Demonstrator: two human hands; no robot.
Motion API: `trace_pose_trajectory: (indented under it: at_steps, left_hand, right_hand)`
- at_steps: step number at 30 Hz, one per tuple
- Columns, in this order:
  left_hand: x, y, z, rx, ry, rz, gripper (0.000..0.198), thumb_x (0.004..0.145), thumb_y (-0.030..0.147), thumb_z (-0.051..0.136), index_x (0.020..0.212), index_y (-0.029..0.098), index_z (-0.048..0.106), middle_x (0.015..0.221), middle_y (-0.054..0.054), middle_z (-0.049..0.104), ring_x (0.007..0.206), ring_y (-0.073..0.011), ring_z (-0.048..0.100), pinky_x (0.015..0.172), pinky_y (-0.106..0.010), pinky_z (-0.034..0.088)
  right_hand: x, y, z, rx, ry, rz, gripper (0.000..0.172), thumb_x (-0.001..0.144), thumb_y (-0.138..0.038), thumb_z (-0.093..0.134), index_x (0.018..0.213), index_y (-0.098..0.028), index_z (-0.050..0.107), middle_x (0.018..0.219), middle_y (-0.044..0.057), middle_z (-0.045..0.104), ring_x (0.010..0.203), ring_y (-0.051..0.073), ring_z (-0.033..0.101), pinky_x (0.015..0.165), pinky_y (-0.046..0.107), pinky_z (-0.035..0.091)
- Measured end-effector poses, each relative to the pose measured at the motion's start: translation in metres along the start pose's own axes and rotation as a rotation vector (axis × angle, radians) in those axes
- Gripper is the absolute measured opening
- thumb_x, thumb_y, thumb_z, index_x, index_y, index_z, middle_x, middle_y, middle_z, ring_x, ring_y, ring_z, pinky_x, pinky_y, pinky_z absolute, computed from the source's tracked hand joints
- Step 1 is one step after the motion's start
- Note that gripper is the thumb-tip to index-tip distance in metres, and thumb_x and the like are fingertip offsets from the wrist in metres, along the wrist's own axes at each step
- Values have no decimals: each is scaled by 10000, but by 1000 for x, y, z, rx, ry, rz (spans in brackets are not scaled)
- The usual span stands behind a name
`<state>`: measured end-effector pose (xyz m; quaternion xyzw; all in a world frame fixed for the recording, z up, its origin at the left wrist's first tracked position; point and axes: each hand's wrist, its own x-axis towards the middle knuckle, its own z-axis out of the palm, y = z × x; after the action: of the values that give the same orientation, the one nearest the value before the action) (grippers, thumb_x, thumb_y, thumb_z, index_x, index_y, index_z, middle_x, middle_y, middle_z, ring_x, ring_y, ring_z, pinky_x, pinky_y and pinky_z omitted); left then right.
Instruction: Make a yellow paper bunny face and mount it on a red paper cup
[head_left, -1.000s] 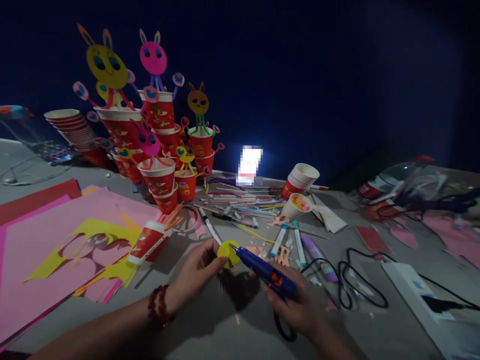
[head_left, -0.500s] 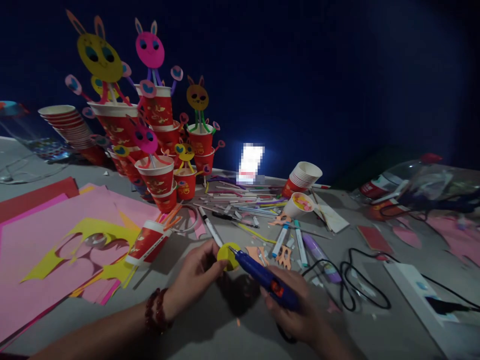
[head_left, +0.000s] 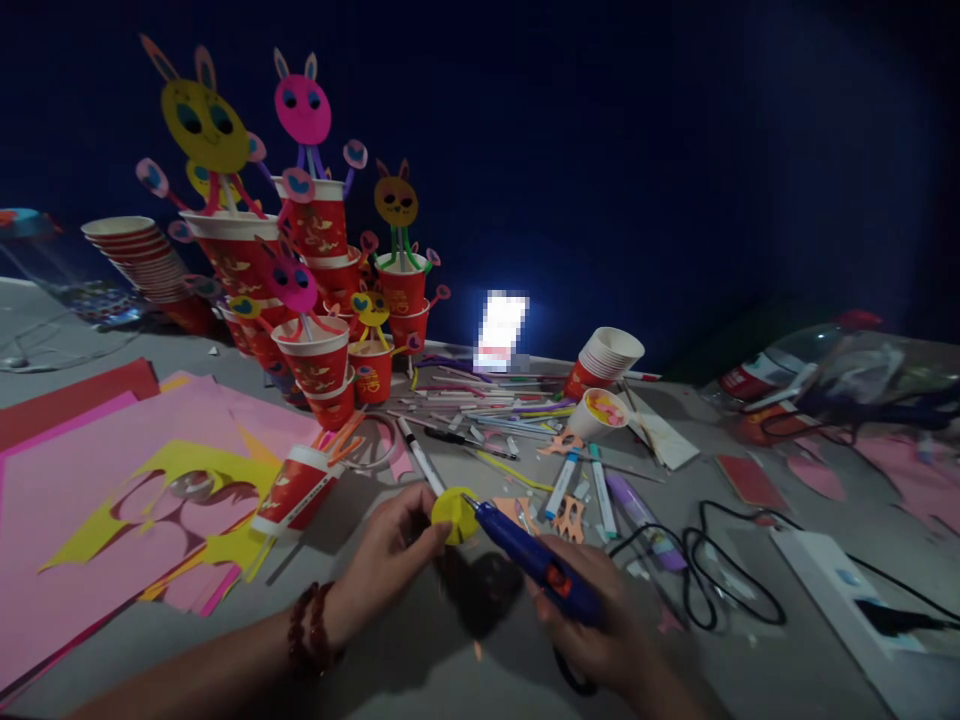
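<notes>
Between the thumb and fingers of my left hand (head_left: 397,550) is a small yellow paper disc (head_left: 454,512), held just above the table. A dark red bead bracelet (head_left: 309,628) circles that wrist. My right hand (head_left: 592,620) is wrapped round a blue hot glue gun (head_left: 540,560), its nozzle pointing left at the disc's right side. Whether the tip touches the paper I cannot tell. Beyond the disc lie a white-barrelled marker (head_left: 420,455) and orange paper scraps (head_left: 570,518).
Rabbit-faced figures (head_left: 204,125) stand in stacked red paper cups (head_left: 311,350) at the back left. Pink paper sheets (head_left: 90,520) cover the left side. A black cord (head_left: 705,560), markers (head_left: 559,485) and a white box (head_left: 832,590) lie on the right. A bottle (head_left: 780,360) lies behind.
The glue gun's tip has shifted slightly right and down on the disc. Both hands keep their hold, and the whole view has tilted up a little.
</notes>
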<state>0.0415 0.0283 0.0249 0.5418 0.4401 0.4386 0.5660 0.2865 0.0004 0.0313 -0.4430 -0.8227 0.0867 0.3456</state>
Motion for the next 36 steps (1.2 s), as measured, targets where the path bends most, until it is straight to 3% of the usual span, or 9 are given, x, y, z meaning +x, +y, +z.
trace_pose_trajectory:
  at_steps: [5, 19, 22, 28, 36]
  left_hand:
    - [0, 0, 0, -9, 2, -6, 288, 854, 400, 627, 727, 195, 468, 667, 20, 530, 589, -117, 462, 532, -209, 369]
    - [-1, -3, -1, 128, -1, 55, 269, 896, 375, 572, 729, 196, 462, 683, 18, 497, 610, -122, 452, 553, -217, 367]
    - [-2, -3, -1, 153, 9, 66, 261, 899, 363, 567, 727, 197, 462, 683, 19, 496, 610, -124, 449, 553, -217, 367]
    - [-2, -2, -1, 229, 46, 119, 251, 898, 340, 565, 714, 198, 471, 678, 16, 508, 627, -132, 465, 578, -220, 378]
    - [-2, 0, 1, 224, 64, 124, 276, 882, 382, 577, 695, 198, 493, 670, 13, 523, 618, -138, 478, 569, -222, 382]
  right_hand:
    - [2, -2, -2, 4, -53, 27, 251, 849, -305, 538, 1071, -231, 629, 832, 65, 750, 707, 228, 726, 618, 288, 576]
    - [4, -4, -1, 2, 59, -26, 290, 863, -315, 563, 1138, -228, 605, 854, 60, 761, 710, 218, 735, 623, 274, 587]
    - [6, -6, -1, 23, 33, 2, 236, 870, -302, 535, 1077, -227, 619, 802, 51, 752, 669, 210, 729, 593, 264, 579]
    - [3, -3, 0, 9, 28, 25, 286, 830, -284, 558, 1107, -233, 608, 829, 57, 757, 705, 231, 732, 617, 286, 582]
    - [9, -11, -1, 54, -11, 30, 175, 861, -299, 516, 988, -251, 627, 736, 33, 728, 627, 214, 705, 558, 273, 548]
